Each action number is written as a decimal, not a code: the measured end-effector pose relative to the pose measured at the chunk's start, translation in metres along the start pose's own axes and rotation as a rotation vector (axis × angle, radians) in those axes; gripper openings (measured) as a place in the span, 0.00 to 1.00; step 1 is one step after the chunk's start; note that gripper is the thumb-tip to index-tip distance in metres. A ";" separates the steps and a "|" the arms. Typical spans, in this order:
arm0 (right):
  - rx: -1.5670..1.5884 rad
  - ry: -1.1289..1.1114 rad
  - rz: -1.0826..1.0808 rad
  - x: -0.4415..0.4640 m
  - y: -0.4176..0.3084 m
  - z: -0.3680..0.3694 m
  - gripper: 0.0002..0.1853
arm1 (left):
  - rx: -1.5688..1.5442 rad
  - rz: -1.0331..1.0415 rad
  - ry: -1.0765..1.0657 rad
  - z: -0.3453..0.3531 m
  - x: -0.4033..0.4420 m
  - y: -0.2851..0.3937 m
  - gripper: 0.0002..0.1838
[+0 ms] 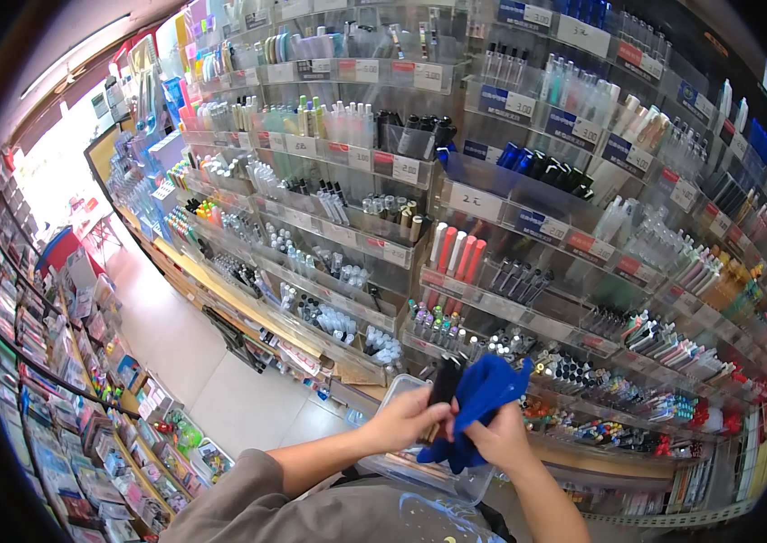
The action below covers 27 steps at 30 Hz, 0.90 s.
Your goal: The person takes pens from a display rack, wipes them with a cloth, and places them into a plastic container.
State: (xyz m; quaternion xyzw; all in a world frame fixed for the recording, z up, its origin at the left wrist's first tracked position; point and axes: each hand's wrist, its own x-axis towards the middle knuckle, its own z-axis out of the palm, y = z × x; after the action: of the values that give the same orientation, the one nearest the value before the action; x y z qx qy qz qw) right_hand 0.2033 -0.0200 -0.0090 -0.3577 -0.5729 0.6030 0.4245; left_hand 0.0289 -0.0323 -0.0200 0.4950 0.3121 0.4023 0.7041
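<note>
"How do the hands grip?"

"The left hand is closed around a dark bundle, its thumb pressed along the near side. The right hand pinches a bunched blue cloth between thumb and fingers. Both grips are taken up, neither spread."

"And where is that, going by the clear bin?"

"Directly above it from this viewpoint; I can't tell how high. The two hands meet close together, the cloth just beside the bundle."

"The arms?"

"Bent inward from either side of the bin, the left forearm reaching out of a grey-brown sleeve."

"How do the held things look?"

"The bundle is long, nearly black and roughly upright; its pieces are too small to make out. The cloth is deep blue, folded and crumpled, flaring above and below the right fingers. Beyond the bin rise pen shelves."
</note>
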 end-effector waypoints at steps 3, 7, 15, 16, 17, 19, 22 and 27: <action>-0.563 0.049 -0.223 0.011 -0.009 0.004 0.14 | 0.270 -0.135 -0.103 0.021 -0.008 -0.006 0.07; -0.595 0.211 -0.391 0.019 0.007 0.005 0.15 | 0.353 -0.150 -0.056 0.019 -0.007 -0.004 0.05; 0.081 0.224 -0.019 0.018 0.002 -0.010 0.14 | -0.217 -0.290 -0.240 0.010 -0.010 -0.001 0.10; 0.052 0.199 -0.008 0.015 0.003 -0.010 0.12 | -0.228 -0.292 -0.226 0.009 -0.010 0.001 0.10; 0.023 0.174 0.003 0.013 0.002 -0.010 0.11 | -0.239 -0.323 -0.214 0.008 -0.009 0.001 0.09; -0.305 0.086 -0.132 0.008 -0.012 -0.003 0.09 | -0.191 -0.270 -0.267 0.006 -0.008 -0.003 0.08; -0.484 0.057 -0.210 0.008 -0.005 -0.010 0.10 | -0.109 -0.221 -0.258 0.008 -0.004 -0.018 0.07; -0.461 0.303 -0.179 0.009 0.003 -0.015 0.13 | -0.125 -0.138 -0.128 0.019 -0.004 -0.018 0.07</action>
State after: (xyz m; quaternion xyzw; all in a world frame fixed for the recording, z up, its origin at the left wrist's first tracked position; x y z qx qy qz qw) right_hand 0.2134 -0.0054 -0.0127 -0.4786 -0.6541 0.3568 0.4645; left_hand 0.0475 -0.0481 -0.0309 0.4522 0.2744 0.3392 0.7779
